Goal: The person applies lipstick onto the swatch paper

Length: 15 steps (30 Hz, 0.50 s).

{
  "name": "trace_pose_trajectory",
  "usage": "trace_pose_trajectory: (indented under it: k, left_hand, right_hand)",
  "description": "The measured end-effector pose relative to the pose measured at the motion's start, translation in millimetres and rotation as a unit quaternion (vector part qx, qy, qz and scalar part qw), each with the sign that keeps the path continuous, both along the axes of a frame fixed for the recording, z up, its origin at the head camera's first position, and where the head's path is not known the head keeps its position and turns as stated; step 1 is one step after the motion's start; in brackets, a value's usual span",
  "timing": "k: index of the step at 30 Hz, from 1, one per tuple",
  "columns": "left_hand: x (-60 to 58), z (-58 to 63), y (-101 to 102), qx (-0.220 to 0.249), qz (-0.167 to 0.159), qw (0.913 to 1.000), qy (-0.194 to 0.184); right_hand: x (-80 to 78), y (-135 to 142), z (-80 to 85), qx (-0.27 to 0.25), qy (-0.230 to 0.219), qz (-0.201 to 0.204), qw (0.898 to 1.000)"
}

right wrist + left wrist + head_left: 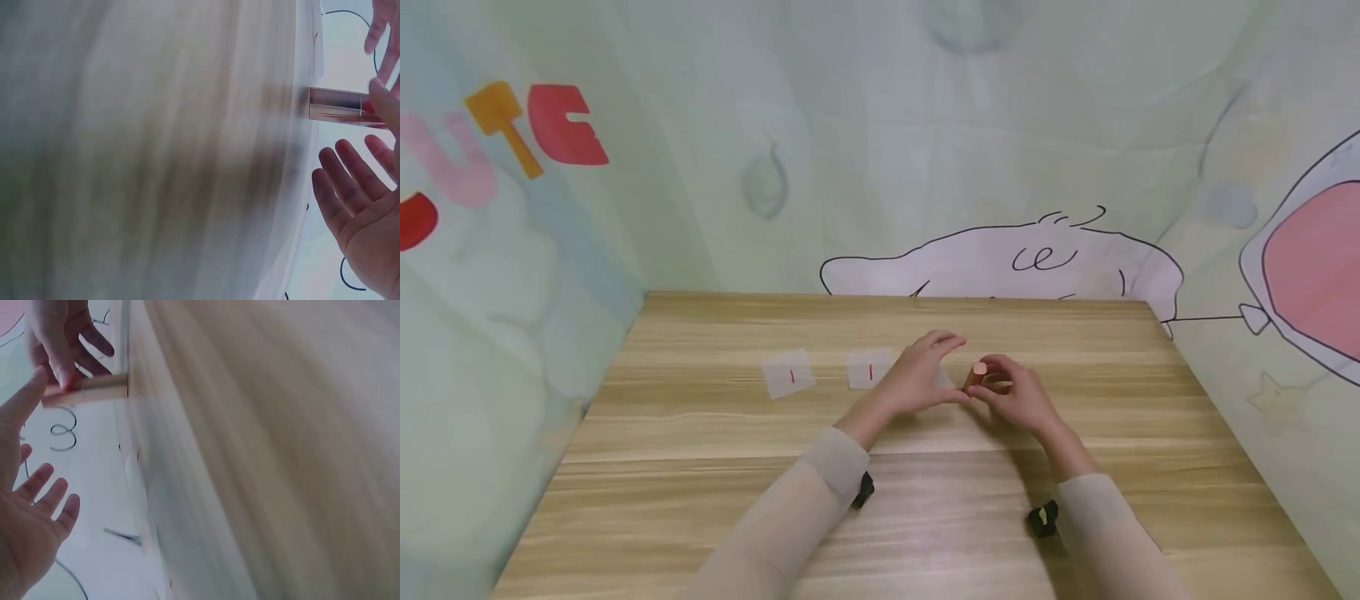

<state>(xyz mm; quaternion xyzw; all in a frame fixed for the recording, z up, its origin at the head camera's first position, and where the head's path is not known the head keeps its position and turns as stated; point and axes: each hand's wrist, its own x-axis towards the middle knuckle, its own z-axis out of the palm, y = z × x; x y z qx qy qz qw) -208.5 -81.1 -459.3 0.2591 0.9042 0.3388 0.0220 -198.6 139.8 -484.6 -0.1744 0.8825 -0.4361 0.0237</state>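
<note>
A shiny copper-coloured tube [976, 377], resembling a lipstick, stands upright on the wooden table. My right hand [1017, 396] pinches its upper part between thumb and index finger, the other fingers spread loosely, as the right wrist view shows along with the tube [334, 105]. From the other side comes my left hand [917, 377], fingers apart and extended, its thumb tip right by the tube. In the left wrist view the left hand [28, 531] holds nothing, and its thumb overlaps the top end of the tube [103, 389].
Two white paper squares with red strokes, a left one [788, 374] and a middle one [859, 367], lie left of my hands. Another pale piece [943, 377] shows partly behind the left hand. A printed curtain [880, 150] surrounds the table [715, 500].
</note>
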Motion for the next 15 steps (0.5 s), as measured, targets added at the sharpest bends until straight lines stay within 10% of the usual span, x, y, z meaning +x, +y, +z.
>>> trace_pose_trajectory:
  k: [15]
  left_hand:
    - [18.7,7.1,-55.8,-0.06,0.072,0.9956,0.0]
  right_hand:
    - [4.1,-5.8,17.1,-0.03,0.027,-0.052,0.998]
